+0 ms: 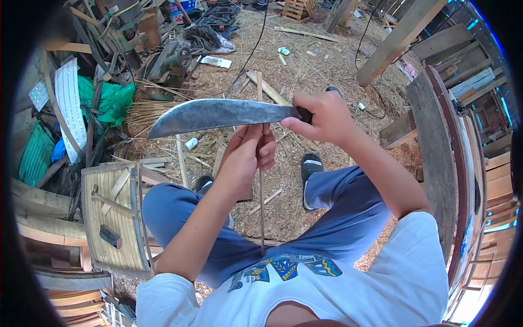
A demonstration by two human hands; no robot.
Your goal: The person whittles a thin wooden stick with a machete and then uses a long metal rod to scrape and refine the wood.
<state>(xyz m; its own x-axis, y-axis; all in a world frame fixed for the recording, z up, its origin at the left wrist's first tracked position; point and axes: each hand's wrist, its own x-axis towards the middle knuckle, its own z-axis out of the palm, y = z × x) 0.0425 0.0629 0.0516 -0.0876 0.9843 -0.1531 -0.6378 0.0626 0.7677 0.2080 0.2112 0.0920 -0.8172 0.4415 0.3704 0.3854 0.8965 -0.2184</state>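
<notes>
My right hand [324,116] is closed round the dark handle of a large machete [218,115]. Its wide grey blade points left and lies across a thin wooden strip [262,201]. Just below the blade, my left hand [248,150] has its fingers wrapped round that strip. The strip runs from above the blade down to my lap, between my knees. Part of it is hidden behind the blade and the left fingers.
A slatted wooden piece [111,245] with a hammer and a dark block on it stands at the left. Thin sticks [150,111] lie beside a green tarp [111,103]. At the right runs a long plank [433,147]. Shavings and offcuts cover the ground.
</notes>
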